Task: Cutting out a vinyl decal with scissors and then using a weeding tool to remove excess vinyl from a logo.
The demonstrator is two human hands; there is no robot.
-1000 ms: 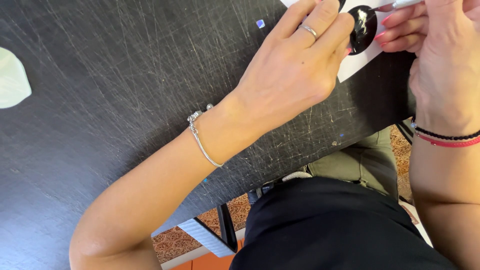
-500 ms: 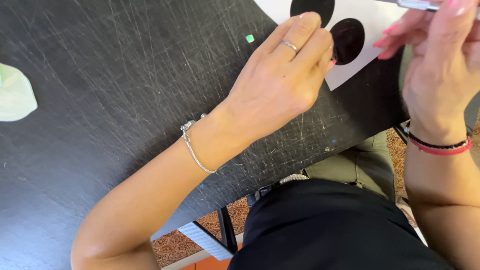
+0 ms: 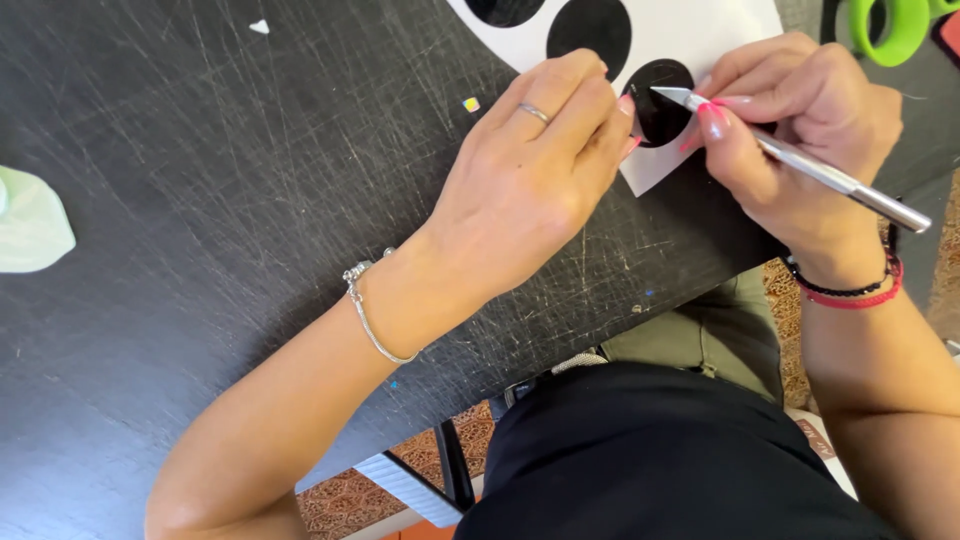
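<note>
A craft knife (image 3: 800, 165) is gripped pen-like by the right hand (image 3: 800, 140), its blade tipped onto a black disc (image 3: 658, 100). The white sheet (image 3: 700, 35) is pinned under the curled fingertips of the left hand (image 3: 530, 190).

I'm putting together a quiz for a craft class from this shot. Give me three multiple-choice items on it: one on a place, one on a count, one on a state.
1. Where does the tip of the slim silver craft knife rest?
A. on the black circle nearest the hands
B. on the bare tabletop
C. on the pale green scrap

2. How many black printed circles show on the white paper sheet?
A. one
B. three
C. five

3. How is the left hand placed?
A. raised off the table
B. pressed down beside the circle
C. gripping the knife

Answers:
1 A, since the blade point sits on the black circle at the sheet's corner.
2 B, as two circles are whole and one is cut by the top edge.
3 B, because its fingertips lie at the circle's edge on the scratched black table, while the right hand holds the knife.
</note>
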